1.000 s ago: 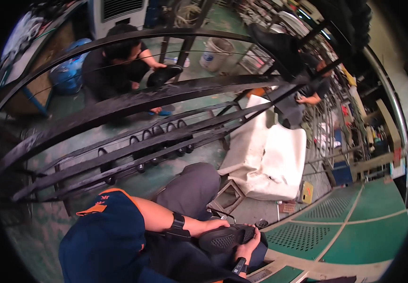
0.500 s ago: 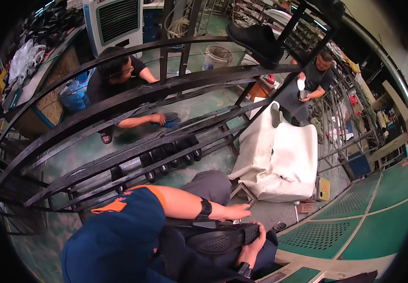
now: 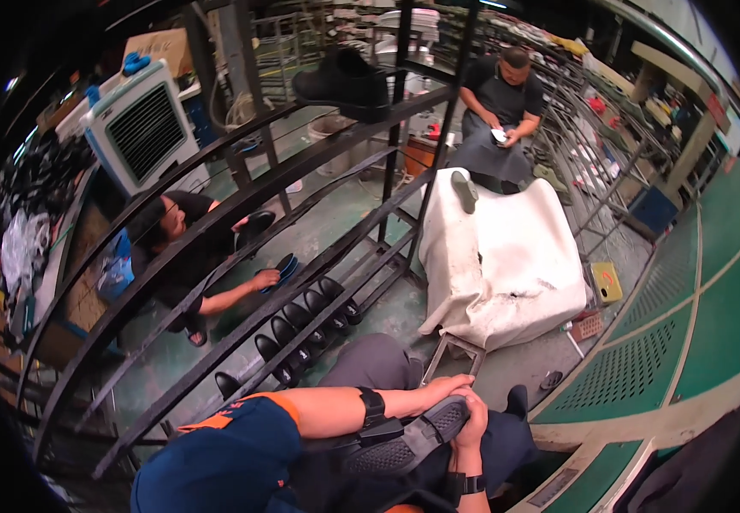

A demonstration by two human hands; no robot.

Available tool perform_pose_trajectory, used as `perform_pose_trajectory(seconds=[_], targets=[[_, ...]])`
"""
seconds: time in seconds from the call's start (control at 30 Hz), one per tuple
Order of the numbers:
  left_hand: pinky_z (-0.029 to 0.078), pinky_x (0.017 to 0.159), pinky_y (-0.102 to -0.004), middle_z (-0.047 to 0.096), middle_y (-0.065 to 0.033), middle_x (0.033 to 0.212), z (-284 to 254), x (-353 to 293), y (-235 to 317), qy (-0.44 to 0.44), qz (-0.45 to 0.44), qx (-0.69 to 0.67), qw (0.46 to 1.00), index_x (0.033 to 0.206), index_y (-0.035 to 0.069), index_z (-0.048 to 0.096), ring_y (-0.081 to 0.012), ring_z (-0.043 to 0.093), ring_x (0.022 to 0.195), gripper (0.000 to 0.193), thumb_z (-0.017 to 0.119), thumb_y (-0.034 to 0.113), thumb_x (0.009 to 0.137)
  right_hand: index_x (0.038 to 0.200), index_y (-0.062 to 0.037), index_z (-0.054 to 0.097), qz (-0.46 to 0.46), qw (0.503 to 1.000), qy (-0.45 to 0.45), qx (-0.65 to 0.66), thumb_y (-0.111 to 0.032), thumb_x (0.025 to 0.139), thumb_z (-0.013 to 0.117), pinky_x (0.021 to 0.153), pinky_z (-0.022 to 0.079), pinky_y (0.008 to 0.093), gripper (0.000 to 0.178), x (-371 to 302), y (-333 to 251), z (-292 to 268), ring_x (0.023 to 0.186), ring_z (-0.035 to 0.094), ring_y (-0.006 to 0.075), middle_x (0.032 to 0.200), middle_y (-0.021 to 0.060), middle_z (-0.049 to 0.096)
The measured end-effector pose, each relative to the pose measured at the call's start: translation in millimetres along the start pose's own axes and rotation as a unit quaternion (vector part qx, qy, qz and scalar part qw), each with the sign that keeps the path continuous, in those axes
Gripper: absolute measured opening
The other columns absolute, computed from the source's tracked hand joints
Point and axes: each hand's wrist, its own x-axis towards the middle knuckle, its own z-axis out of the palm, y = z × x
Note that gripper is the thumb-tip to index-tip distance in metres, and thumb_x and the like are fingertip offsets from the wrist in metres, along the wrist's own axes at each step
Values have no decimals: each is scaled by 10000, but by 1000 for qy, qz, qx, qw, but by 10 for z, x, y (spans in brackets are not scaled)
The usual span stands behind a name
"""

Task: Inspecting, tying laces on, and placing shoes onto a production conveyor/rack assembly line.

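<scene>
A dark shoe (image 3: 404, 440) lies sole up across my lap, its patterned tread showing. My right hand (image 3: 472, 419) is wrapped round its far end, with the fingers curled over the edge. My left hand (image 3: 447, 391) meets it at that same end, closed against the shoe's upper edge; its fingertips are partly hidden. The left forearm, wearing a black strap (image 3: 372, 405), crosses above the sole. The shoe's upper faces down and is mostly hidden.
A dark metal rack (image 3: 216, 256) bends across the left, bearing black shoes (image 3: 288, 333) low and a black shoe (image 3: 344, 84) on top. Ahead stands a white-covered block (image 3: 507, 265); green panels (image 3: 643, 368) are at right. Two people, one crouching (image 3: 173, 239), one seated (image 3: 507, 94), handle items.
My left hand has come down onto the shoe's far end, beside my right hand. The shoe has tilted, its far end rising. My view has shifted; the crouching person's posture differs.
</scene>
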Motion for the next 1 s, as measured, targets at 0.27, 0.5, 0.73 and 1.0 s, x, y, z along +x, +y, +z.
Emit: perform_pose_trajectory(seconds=[0.27,0.5,0.73,1.0], targets=[[473,972,-312,699,-104,1132,18,-340,-7,-6,135,-43,990,1135,-4,681,-188,638,1067,358,507,286,1020,884,62,694,-82,990,-11,-111,-229,899,556,961,437,361,322,-146,-57,129,1004,614,271,951,151,681],[439,1020,-313,692,-111,1170,-24,-434,26,-79,242,15,967,1150,-21,674,-186,622,1100,400,385,234,1041,892,58,706,-149,966,-14,-210,-189,897,554,1024,443,398,289,-254,-447,369,1091,653,328,996,200,715],[276,1201,-370,601,-155,1386,106,-669,285,-145,253,-134,947,1387,-43,553,-237,468,1384,604,337,420,1064,914,73,658,38,967,132,213,-468,982,310,842,551,401,647,253,-161,-359,827,670,344,886,219,690],[315,1181,-473,648,-225,1196,56,-670,-13,-83,437,-37,895,1213,-66,597,-352,567,1241,723,295,570,1048,1028,52,669,66,958,235,150,-482,985,366,844,575,425,615,347,243,-393,912,702,360,970,193,703]])
